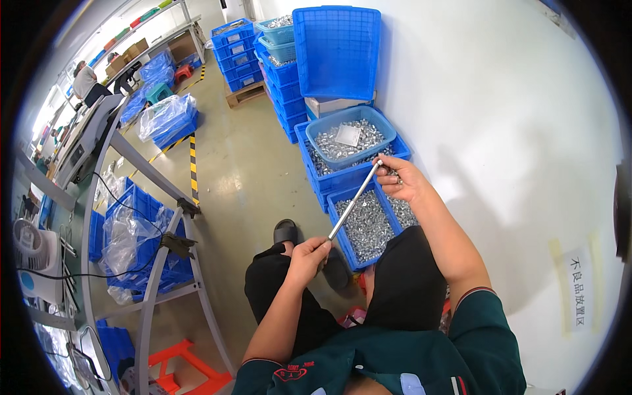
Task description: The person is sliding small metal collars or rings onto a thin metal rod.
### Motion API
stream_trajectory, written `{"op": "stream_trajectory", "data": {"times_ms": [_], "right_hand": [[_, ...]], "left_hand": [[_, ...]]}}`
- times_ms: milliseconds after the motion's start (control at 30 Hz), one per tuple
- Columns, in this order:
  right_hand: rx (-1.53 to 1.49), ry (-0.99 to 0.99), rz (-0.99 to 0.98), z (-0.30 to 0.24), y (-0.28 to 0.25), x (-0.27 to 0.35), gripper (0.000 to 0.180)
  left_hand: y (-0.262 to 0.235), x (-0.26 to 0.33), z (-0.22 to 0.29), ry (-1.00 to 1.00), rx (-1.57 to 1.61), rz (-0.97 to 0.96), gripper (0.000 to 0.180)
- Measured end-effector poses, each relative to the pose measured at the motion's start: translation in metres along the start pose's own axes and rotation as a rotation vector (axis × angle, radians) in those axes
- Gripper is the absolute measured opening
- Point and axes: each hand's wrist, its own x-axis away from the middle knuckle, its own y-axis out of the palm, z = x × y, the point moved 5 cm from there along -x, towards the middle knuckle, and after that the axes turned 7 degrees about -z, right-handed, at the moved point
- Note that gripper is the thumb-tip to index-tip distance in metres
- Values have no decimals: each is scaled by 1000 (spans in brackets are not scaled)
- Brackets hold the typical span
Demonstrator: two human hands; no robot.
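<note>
A slim silver metal rod point(353, 203) slants up to the right between my hands, above a crate of parts. Its lower end is in the closed fingers of my left hand point(307, 261), over my left knee. At the upper end, the fingers of my right hand point(403, 178) pinch a small silver metal piece at the rod's tip; its exact kind is too small to tell. Below the rod, a blue crate point(356, 264) holds many small shiny metal parts. Just beyond my right hand, a light-blue basket point(314, 125) of similar parts has a white card point(348, 135) on top.
Stacked blue crates point(287, 99) stand along the white wall point(474, 85), with an upright blue crate point(338, 52) among them. A metal-framed workbench point(148, 309) lies to my left, above plastic-covered crates point(135, 243). An orange-red stool point(191, 368) is low left. A person point(85, 82) sits far left.
</note>
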Motion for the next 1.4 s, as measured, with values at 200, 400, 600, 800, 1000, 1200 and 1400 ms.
{"op": "stream_trajectory", "data": {"times_ms": [200, 400, 600, 800, 1000, 1200, 1400], "right_hand": [[168, 72, 48, 3, 5, 0, 19], [452, -29, 103, 11, 25, -2, 22], [691, 363, 58, 27, 4, 0, 21], [415, 468, 323, 32, -60, -3, 23], [333, 464, 320, 28, -59, -10, 22], [226, 224, 190, 12, -47, -7, 18], [184, 87, 187, 3, -37, -5, 16]], "left_hand": [[-2, -2, -3, 24, -29, -26, 20], [-7, -6, -4, 34, -31, 7, 19], [-2, -4, 5, 14, 47, 32, 21], [2, -5, 2, -63, 150, -10, 21], [-1, -7, 2, -77, 156, -7, 21], [-3, -7, -3, -56, 141, 2, 20], [-1, -4, 1, 0, 89, -8, 20]]}}
